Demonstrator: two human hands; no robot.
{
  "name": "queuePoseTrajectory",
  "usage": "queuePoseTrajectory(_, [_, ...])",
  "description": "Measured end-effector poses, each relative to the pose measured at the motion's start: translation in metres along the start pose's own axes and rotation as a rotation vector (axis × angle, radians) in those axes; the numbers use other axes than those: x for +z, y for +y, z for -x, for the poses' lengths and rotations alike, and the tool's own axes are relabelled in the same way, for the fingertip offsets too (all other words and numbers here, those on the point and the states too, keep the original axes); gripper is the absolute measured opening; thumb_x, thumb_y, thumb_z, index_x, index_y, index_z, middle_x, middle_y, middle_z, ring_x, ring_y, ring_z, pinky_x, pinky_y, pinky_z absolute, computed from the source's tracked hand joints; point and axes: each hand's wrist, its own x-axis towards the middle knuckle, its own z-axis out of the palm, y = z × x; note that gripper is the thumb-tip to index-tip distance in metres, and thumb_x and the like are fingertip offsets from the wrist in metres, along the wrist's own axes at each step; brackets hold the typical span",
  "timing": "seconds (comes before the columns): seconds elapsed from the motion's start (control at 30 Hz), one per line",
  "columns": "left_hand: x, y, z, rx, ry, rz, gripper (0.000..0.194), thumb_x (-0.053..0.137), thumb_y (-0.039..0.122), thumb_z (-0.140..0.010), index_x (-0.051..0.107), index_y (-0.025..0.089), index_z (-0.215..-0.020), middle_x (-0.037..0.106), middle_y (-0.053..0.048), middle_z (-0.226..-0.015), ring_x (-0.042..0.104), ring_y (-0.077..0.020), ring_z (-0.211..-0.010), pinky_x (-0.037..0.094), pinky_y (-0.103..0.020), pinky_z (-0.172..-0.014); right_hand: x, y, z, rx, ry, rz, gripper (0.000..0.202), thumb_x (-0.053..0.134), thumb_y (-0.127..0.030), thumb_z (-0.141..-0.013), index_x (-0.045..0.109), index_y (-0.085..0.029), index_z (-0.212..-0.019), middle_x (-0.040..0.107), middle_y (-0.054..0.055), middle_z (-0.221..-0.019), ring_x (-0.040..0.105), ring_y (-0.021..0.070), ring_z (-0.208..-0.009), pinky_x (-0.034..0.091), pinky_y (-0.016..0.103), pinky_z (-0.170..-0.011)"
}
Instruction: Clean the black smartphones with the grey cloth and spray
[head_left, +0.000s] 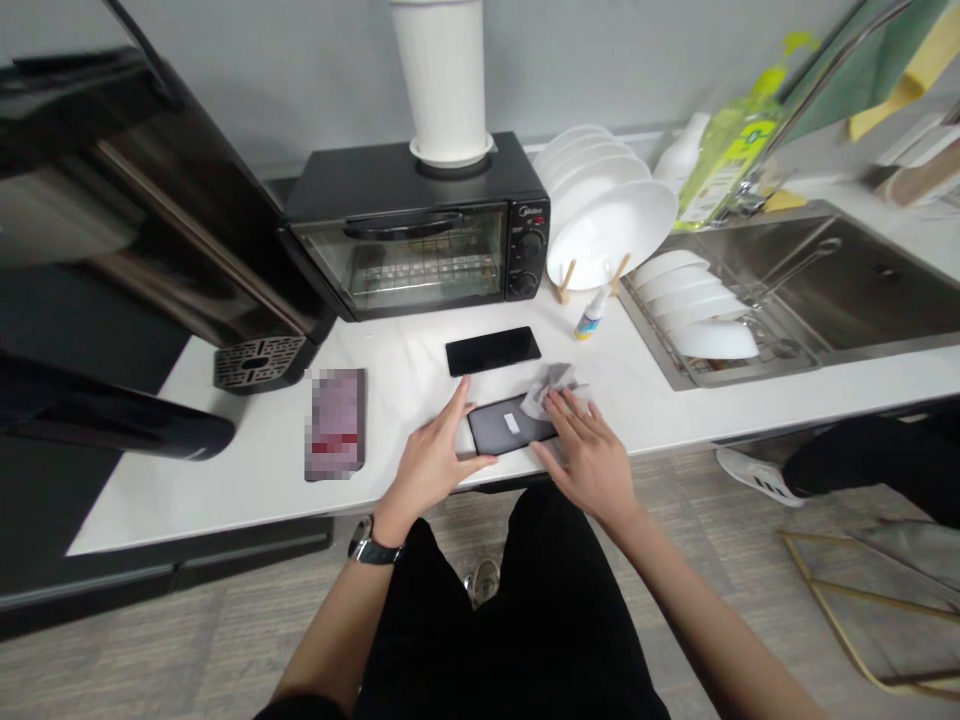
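A dark phone (pixel 499 428) with a small white patch near its middle lies on the white counter, close to the front edge. My left hand (pixel 433 455) grips its left end, thumb on the near side and fingers on the far side. Under the fingers of my right hand (pixel 589 450) is a crumpled grey-white tissue (pixel 551 388), pressed on the phone's right end. Just behind lies a second black phone (pixel 493 351), flat and untouched. A small white spray bottle (pixel 591 315) with a blue and yellow label stands farther back to the right.
A toaster oven (pixel 420 235) carries a white pot (pixel 444 85). White plates (pixel 600 220) stand in a rack, beside a sink (pixel 847 270) holding bowls (pixel 701 300). Left are a pixelated flat object (pixel 337 425) and a black machine (pixel 259 360). Another person's shoe (pixel 757 477) shows right.
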Motion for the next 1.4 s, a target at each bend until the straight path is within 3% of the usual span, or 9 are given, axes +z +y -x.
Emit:
queuePoseTrajectory(0.13, [0.002, -0.002, 0.001, 0.016, 0.007, 0.005, 0.117, 0.081, 0.032, -0.089, -0.001, 0.031, -0.173, 0.042, -0.012, -0.171, 0.053, -0.0313, -0.15, 0.052, -0.046, -0.119, 0.023, -0.055, -0.027, -0.124, -0.065, -0.17, 0.063, 0.054, -0.048, -0.106, 0.056, -0.005, -0.151, 0.057, 0.021, -0.158, 0.053, 0.0345, -0.149, 0.044, 0.054, -0.125])
queuePoseTrajectory(0.27, [0.004, -0.003, 0.004, -0.015, 0.015, -0.03, 0.112, 0.067, 0.014, -0.088, -0.003, 0.033, -0.173, 0.03, -0.008, -0.177, 0.055, -0.0297, -0.149, 0.053, -0.043, -0.118, 0.029, -0.092, -0.017, -0.212, -0.112, -0.267, 0.059, 0.053, -0.045, -0.107, 0.059, -0.005, -0.149, 0.06, 0.022, -0.154, 0.055, 0.032, -0.148, 0.046, 0.052, -0.125])
queuePoseTrajectory(0.43, [0.003, -0.001, 0.006, -0.006, 0.023, -0.031, 0.12, 0.081, 0.032, -0.087, -0.003, 0.033, -0.173, 0.026, -0.01, -0.178, 0.047, -0.032, -0.155, 0.05, -0.043, -0.121, 0.01, -0.073, 0.023, -0.2, -0.125, -0.195, 0.06, 0.049, -0.035, -0.109, 0.041, -0.013, -0.164, 0.052, 0.014, -0.163, 0.052, 0.0276, -0.151, 0.047, 0.049, -0.124])
queuePoseTrajectory(0.53, [0.002, 0.0, 0.004, -0.005, 0.016, -0.003, 0.123, 0.085, 0.039, -0.087, -0.003, 0.034, -0.173, 0.04, -0.012, -0.172, 0.052, -0.0311, -0.152, 0.052, -0.044, -0.119, -0.001, -0.043, 0.045, -0.098, -0.084, -0.117, 0.067, 0.051, -0.033, -0.109, 0.028, -0.02, -0.171, 0.055, 0.011, -0.162, 0.054, 0.028, -0.149, 0.048, 0.05, -0.123])
queuePoseTrajectory(0.7, [0.001, -0.001, -0.001, -0.01, -0.016, -0.01, 0.127, 0.089, 0.043, -0.084, 0.0, 0.031, -0.173, 0.064, -0.011, -0.153, 0.054, -0.0315, -0.15, 0.052, -0.046, -0.118, 0.0, -0.005, 0.031, 0.113, 0.018, -0.008, 0.074, 0.053, -0.05, -0.107, 0.03, -0.015, -0.169, 0.046, 0.017, -0.167, 0.04, 0.0382, -0.158, 0.038, 0.064, -0.126])
queuePoseTrajectory(0.87, [0.003, -0.006, 0.0, 0.025, -0.014, -0.007, 0.117, 0.08, 0.034, -0.091, -0.003, 0.031, -0.173, 0.041, -0.013, -0.172, 0.056, -0.0322, -0.148, 0.053, -0.046, -0.117, 0.026, -0.052, -0.017, -0.039, -0.05, -0.197, 0.081, 0.056, -0.063, -0.102, 0.044, -0.006, -0.159, 0.049, 0.024, -0.164, 0.041, 0.0385, -0.157, 0.036, 0.062, -0.129])
queuePoseTrajectory(1.03, [0.004, -0.007, 0.003, -0.011, 0.011, -0.032, 0.113, 0.068, 0.015, -0.089, -0.006, 0.032, -0.173, 0.027, -0.01, -0.177, 0.054, -0.0319, -0.149, 0.053, -0.044, -0.118, 0.027, -0.095, -0.01, -0.206, -0.144, -0.298, 0.079, 0.056, -0.062, -0.104, 0.046, -0.004, -0.158, 0.055, 0.023, -0.159, 0.046, 0.0335, -0.155, 0.041, 0.056, -0.127])
queuePoseTrajectory(1.27, [0.001, -0.001, 0.001, -0.014, -0.003, 0.014, 0.124, 0.085, 0.031, -0.085, -0.002, 0.033, -0.173, 0.048, -0.011, -0.168, 0.055, -0.0311, -0.149, 0.052, -0.042, -0.117, -0.007, -0.034, 0.054, -0.086, -0.115, -0.107, 0.073, 0.05, -0.041, -0.11, 0.019, -0.021, -0.173, 0.053, 0.012, -0.163, 0.051, 0.0281, -0.151, 0.043, 0.052, -0.126])
queuePoseTrajectory(1.4, [0.001, -0.001, -0.001, -0.014, -0.026, 0.018, 0.127, 0.089, 0.041, -0.083, -0.001, 0.034, -0.173, 0.054, -0.011, -0.164, 0.055, -0.0312, -0.149, 0.049, -0.044, -0.12, -0.005, -0.002, 0.049, 0.086, -0.044, 0.017, 0.077, 0.05, -0.048, -0.109, 0.017, -0.019, -0.173, 0.04, 0.016, -0.171, 0.035, 0.0374, -0.16, 0.035, 0.065, -0.126])
